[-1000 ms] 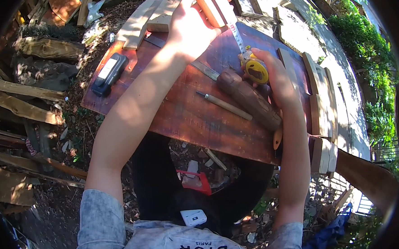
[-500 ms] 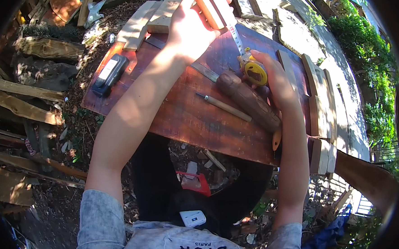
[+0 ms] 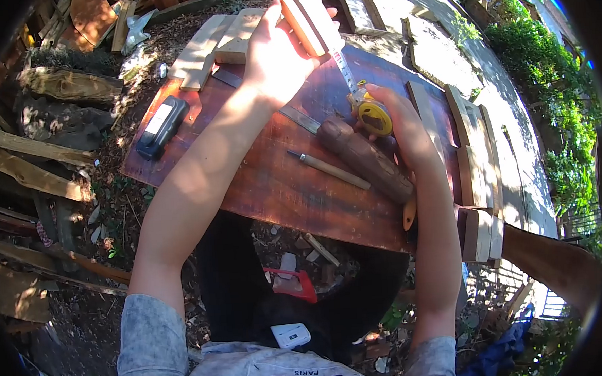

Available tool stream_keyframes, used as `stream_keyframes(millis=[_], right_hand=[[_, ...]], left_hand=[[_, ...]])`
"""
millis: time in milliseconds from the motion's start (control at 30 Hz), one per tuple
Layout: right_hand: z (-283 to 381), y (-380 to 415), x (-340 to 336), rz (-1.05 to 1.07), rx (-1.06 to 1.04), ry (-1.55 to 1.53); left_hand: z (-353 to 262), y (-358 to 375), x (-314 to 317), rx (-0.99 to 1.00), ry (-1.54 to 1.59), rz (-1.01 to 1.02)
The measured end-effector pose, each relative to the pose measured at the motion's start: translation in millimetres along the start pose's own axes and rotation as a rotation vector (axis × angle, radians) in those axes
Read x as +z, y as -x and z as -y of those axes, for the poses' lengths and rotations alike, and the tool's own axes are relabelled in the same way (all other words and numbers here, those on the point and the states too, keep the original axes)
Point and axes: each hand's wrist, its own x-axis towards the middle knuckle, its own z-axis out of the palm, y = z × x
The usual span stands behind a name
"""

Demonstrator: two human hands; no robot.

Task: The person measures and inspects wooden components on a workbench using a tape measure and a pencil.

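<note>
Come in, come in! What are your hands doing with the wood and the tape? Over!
Left hand grips pale wooden block. Right hand holds yellow tape measure, blade run out to the block. Brown wooden mallet lies beside.

Both bare forearms reach forward from grey sleeves; left hand (image 3: 277, 50) far out, palm down, fingers curled in a grip, thumb spread toward the right; right hand (image 3: 401, 125) nearer, wrist straight, fingers cupped closed, back of hand up.

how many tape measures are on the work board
1. The yellow tape measure sits near the board's far right part, in the right hand, its blade pulled out to the wood block that the left hand holds. Others may be hidden.
</note>
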Motion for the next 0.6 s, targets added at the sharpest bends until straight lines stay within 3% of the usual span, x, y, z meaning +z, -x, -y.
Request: stream_keyframes(millis=[600], right_hand=[[-1.0, 2.8, 1.8, -0.012, -0.054, -0.015]], left_hand=[[-0.7, -1.5, -3.1, -0.022, 0.036, -0.006]])
